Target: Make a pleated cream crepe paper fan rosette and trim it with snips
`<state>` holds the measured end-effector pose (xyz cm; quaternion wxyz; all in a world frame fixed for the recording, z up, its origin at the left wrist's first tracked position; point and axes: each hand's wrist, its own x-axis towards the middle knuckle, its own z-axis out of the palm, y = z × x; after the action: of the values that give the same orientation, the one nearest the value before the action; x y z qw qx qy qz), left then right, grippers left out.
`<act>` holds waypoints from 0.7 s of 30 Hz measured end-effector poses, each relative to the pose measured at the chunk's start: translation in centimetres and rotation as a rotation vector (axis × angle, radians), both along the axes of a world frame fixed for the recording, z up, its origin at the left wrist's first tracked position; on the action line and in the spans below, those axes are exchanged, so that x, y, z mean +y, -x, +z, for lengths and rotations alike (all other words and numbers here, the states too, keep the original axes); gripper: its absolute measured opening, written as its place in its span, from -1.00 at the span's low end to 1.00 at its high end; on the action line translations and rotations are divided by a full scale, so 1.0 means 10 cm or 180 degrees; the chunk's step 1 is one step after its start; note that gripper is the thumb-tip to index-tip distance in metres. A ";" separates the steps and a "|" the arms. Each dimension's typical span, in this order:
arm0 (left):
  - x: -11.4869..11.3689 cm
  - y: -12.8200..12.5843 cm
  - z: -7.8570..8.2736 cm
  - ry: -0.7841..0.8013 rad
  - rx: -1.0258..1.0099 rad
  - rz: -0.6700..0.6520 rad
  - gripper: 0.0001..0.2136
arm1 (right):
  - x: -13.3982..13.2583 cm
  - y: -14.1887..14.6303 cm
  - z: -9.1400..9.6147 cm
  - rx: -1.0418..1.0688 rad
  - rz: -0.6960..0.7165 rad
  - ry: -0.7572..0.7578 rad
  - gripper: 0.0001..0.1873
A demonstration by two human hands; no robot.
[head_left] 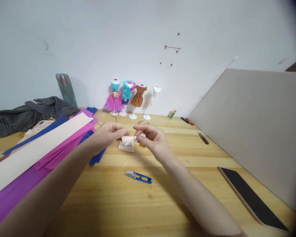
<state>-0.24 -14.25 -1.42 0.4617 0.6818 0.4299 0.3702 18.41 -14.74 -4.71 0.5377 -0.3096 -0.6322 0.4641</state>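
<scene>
Pale peach, crinkled, paper-like piece [128, 140] is suspended between both hands, just above the wooden tabletop [148, 200], near the middle of the view. Left hand [111, 133]: nearly closed, thumb and forefinger pinching the piece at its left end. Right hand [151, 140]: partly curled, thumb at the right end, forefinger arched above with a small gap to the thumb; peach material shows between thumb and fingers, so the grip is a loose one. Exact fingertip contact on this side is too small to tell.

Beneath the held piece: a flat, pleated pale peach scrap [126, 148]. A small brown scrap [141, 144] shows partly behind the right thumb.

Nearer the wearer: blue-handled thread snips [138, 177], blades spread and pointing left.

Left side: a long cream strip [51, 143] lies over magenta sheets [64, 151], partly covered by the left forearm.

Back, by the white wall: four miniature white-based dress forms, among them one in a brown dress [138, 95] and one in a magenta skirt [114, 102].

Right side: a flat, dark-faced slab [251, 197] lies on the table beside a pale upright panel [251, 125].
</scene>
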 end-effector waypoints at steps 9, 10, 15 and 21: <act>0.00 0.02 -0.03 0.0578 0.0167 -0.1191 -0.67 | 0.03 -0.09 0.02 -0.0774 0.0285 -0.0690 -0.69; 0.00 0.02 -0.05 0.0597 0.0181 -0.1258 -0.65 | 0.03 -0.09 0.02 -0.0822 0.0321 -0.0714 -0.68; 0.02 0.00 -0.12 0.0806 0.0084 -0.1170 -0.69 | 0.03 -0.09 0.01 -0.0879 0.0412 -0.0865 -0.67; 0.06 -0.01 -0.17 0.0887 -0.0073 -0.1014 -0.74 | 0.05 -0.09 0.00 -0.0593 0.0175 -0.0603 -0.61</act>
<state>-0.12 -13.64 -3.14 0.6092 0.6664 0.3585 0.2372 19.34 -14.19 -4.75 0.4906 -0.2817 -0.7286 0.3862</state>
